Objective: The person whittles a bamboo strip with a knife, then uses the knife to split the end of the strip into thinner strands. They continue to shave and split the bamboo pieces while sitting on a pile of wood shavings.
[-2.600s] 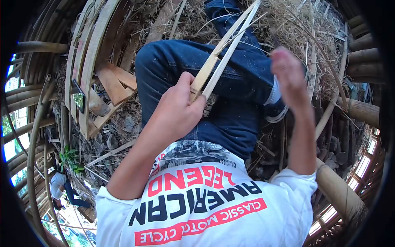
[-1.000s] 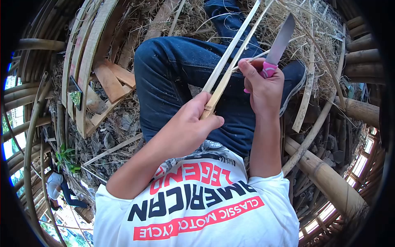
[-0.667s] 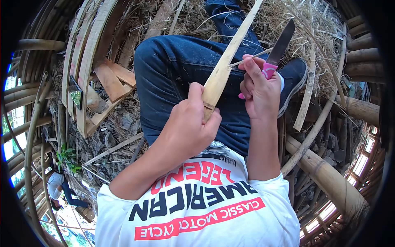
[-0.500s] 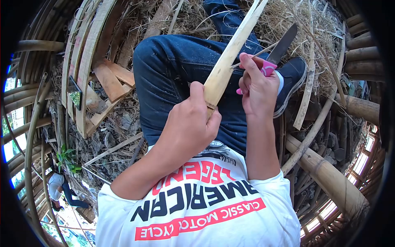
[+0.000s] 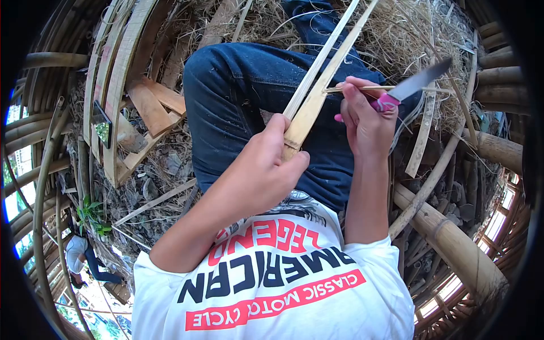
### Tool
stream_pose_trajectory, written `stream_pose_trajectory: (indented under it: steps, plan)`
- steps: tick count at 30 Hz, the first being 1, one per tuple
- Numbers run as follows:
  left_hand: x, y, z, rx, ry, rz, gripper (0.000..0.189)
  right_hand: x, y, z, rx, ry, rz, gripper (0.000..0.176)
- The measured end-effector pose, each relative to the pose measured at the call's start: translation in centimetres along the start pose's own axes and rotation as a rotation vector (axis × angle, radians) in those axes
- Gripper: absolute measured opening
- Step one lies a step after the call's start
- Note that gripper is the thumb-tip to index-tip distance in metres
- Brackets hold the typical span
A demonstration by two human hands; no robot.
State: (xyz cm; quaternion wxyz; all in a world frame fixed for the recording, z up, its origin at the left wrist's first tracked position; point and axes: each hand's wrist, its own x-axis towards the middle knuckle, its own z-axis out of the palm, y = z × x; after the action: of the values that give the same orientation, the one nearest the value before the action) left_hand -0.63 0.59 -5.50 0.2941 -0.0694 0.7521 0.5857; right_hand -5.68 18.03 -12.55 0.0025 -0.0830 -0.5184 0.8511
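Bamboo strip point(image 5: 309, 113), broad and pale, clasped near its lower end by the left hand point(image 5: 263, 161); the thumb lies along one side of a darker joint (a narrow band across the strip), and the strip slants up and to the right over the seated person's legs. Rising from the same grip, a narrower pale length point(image 5: 317, 67) runs alongside it. The right hand point(image 5: 371, 122) is closed around the pink handle of a knife point(image 5: 420, 80), whose blade points up and outward, well apart from the broad strip. Between the fingers of that hand passes a thin sliver point(image 5: 365, 88); its inner end meets the edge of the broad strip, and its outer end extends behind the blade. Beneath the hands are dark blue jeans point(image 5: 243, 85), one knee bent, specked with fine debris; a white printed shirt point(image 5: 272, 294) covers the torso. Beyond the legs spreads a heap of fine shavings point(image 5: 396, 34). To the left, long slats point(image 5: 113, 79) stand beside short wood pieces point(image 5: 150, 110), with a dark phone-like device point(image 5: 102, 124) against the slats. At lower right lies a thick bamboo pole point(image 5: 447, 238); at lower left, a green plant point(image 5: 93, 217) and, farther off, another person point(image 5: 76, 255) in a light top.
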Motion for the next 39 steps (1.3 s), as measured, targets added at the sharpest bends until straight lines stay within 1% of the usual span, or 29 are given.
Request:
stream_pose_trajectory:
  steps: [1, 2, 4, 5, 7, 9, 11, 12, 13, 14, 15, 17, 18, 19, 21, 22, 24, 26, 27, 28, 32, 34, 35, 37, 39]
  plan:
    - [0.0, 0.4, -0.3, -0.168, -0.088, -0.106, 0.018, 0.4, 0.5, -0.8, 0.049, -0.102, -0.074, 0.014]
    - [0.2, 0.4, -0.5, -0.174, -0.086, -0.099, 0.018, 1.2, 0.9, -1.3, 0.137, -0.224, -0.149, 0.016]
    - [0.3, 0.1, -1.1, -0.422, -0.22, -0.265, 0.016, 1.7, 1.1, -1.6, 0.18, -0.265, -0.134, 0.016]
    - [0.1, 0.1, -1.4, -0.422, -0.213, -0.267, 0.016, 1.7, 1.1, -1.5, 0.226, -0.292, -0.12, 0.017]
    - [-0.1, 0.4, -2.1, -0.812, -0.411, -0.337, 0.017, 2.1, 1.4, -1.5, 0.226, -0.328, -0.143, 0.016]
    - [-0.2, 0.2, -2.3, -0.837, -0.447, -0.361, 0.018, 2.6, 1.4, -1.3, 0.325, -0.415, -0.138, 0.016]
    - [-0.1, -0.5, -2.4, -1.187, -0.618, -0.397, 0.018, 2.6, 1.5, -1.2, 0.358, -0.413, -0.12, 0.017]
    - [-0.1, -0.3, -2.4, -1.186, -0.619, -0.393, 0.018, 2.7, 1.4, -1.0, 0.34, -0.384, -0.084, 0.016]
    - [-0.2, 0.0, -2.5, -1.109, -0.554, -0.395, 0.018, 2.5, 1.2, -0.7, 0.323, -0.353, -0.045, 0.016]
    - [-0.3, 0.1, -2.5, -1.03, -0.489, -0.395, 0.017, 2.2, 0.7, -0.3, 0.18, -0.277, -0.048, 0.015]
    - [-0.4, 0.2, -2.1, -1.03, -0.488, -0.396, 0.017, 1.8, 0.2, 0.2, 0.182, -0.277, -0.047, 0.015]
    - [-0.8, 0.5, -0.9, -0.218, -0.104, -0.132, 0.019, 1.0, -1.3, 1.3, -0.262, -0.051, 0.07, 0.016]
    - [-0.9, 0.6, -1.0, -0.051, -0.049, -0.05, 0.021, 0.7, -1.7, 1.3, -0.316, -0.049, 0.09, 0.021]
    - [-0.8, 0.4, -0.9, -0.05, -0.053, -0.048, 0.021, 0.4, -2.0, 1.5, -0.317, -0.045, 0.087, 0.021]
    - [-0.6, -0.2, -0.6, 0.283, 0.122, 0.131, 0.026, -0.1, -2.1, 2.1, -0.46, 0.087, 0.133, 0.025]
    - [-0.6, -0.1, -0.5, 0.285, 0.121, 0.131, 0.026, -0.2, -1.8, 2.0, -0.531, 0.115, 0.151, 0.033]
    - [-0.8, 0.2, -0.3, 0.509, 0.175, 0.152, 0.025, 0.0, -1.0, 1.6, -0.509, 0.107, 0.18, 0.034]
    - [-0.9, 0.3, -0.1, 0.573, 0.19, 0.152, 0.026, 0.2, -0.9, 1.5, -0.486, 0.098, 0.202, 0.034]
    - [-0.9, 0.3, 0.0, 0.635, 0.208, 0.149, 0.026, 0.2, -1.0, 1.5, -0.447, 0.081, 0.253, 0.034]
    - [-1.0, 0.2, 0.1, 0.637, 0.209, 0.15, 0.026, 0.2, -1.0, 1.5, -0.407, 0.063, 0.303, 0.033]
    - [-1.1, -0.1, 0.3, 0.628, 0.223, 0.113, 0.028, 0.4, -0.9, 1.1, -0.345, 0.022, 0.344, 0.028]
    - [-1.1, -0.2, 0.3, 0.648, 0.223, 0.112, 0.029, 0.5, -0.8, 0.6, -0.148, -0.059, 0.409, 0.021]
    - [-1.1, -0.2, 0.3, 0.646, 0.23, 0.119, 0.029, 0.4, -0.8, 0.5, -0.147, -0.057, 0.41, 0.021]
    - [-1.0, 0.0, 0.2, 0.644, 0.236, 0.127, 0.029, 0.4, -0.9, 0.2, 0.019, -0.095, 0.449, 0.014]
    - [-1.1, 0.3, 0.1, 0.633, 0.219, 0.093, 0.029, 0.4, -1.0, -0.1, 0.046, -0.118, 0.453, 0.012]
